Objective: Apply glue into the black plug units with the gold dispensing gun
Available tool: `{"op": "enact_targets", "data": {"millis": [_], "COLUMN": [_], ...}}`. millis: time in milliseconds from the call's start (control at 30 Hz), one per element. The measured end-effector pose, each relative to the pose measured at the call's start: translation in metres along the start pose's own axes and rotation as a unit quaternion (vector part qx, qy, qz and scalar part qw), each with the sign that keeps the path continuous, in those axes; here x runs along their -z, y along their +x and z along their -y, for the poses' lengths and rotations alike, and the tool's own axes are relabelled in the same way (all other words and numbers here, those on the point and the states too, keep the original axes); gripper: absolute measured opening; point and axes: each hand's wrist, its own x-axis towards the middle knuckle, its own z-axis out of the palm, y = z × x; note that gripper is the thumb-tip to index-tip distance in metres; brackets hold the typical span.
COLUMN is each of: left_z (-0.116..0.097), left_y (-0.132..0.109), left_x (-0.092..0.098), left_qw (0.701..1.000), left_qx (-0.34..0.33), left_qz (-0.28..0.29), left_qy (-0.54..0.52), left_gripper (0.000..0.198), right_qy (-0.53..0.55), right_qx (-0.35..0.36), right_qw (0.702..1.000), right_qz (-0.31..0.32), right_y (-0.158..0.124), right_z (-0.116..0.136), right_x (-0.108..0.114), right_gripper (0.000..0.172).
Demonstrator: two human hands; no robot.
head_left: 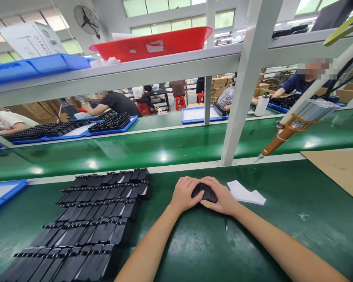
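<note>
Both my hands close around one black plastic casing (209, 194) on the green bench. My left hand (184, 195) grips its left side, fingers curled over the far edge and thumb on the near side. From the right, my right hand (220, 194) wraps it in the same way, with a yellowish cover on the thumb. Much of the casing is hidden by the fingers. Rows of similar black casings (106, 207) lie close together to the left. A folded white cloth or paper (246, 192) sits just right of my right hand, and a small dark, pointed object (226, 224) lies nearer me.
An orange dispenser (278, 141) with a fine tip hangs at the right, above a cardboard sheet (338, 170). A white post (238, 90) rises behind my hands. Overhead, a shelf carries a red tray (176, 45). Co-workers sit beyond the green belt (164, 147).
</note>
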Motion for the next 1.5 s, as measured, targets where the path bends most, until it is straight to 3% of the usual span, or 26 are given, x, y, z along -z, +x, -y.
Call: {"op": "enact_targets", "data": {"millis": [700,1500], "left_z": [-0.002,0.002], "left_y": [0.001,-0.003], "left_x": [0.003,-0.009], "left_qw": [1.0,0.999], "left_qx": [0.003,0.015], "left_qz": [0.007,0.008], "left_qy": [0.0,0.029], "left_gripper": [0.026,0.035], "right_qy": [-0.001,-0.042], "right_qx": [-0.01,0.002], "right_qw": [1.0,0.999], "right_qz": [0.007,-0.008], "right_y": [-0.001,-0.002], "right_z": [-0.002,-0.004], "right_x": [0.0,-0.001], "right_gripper": [0.06,0.055]}}
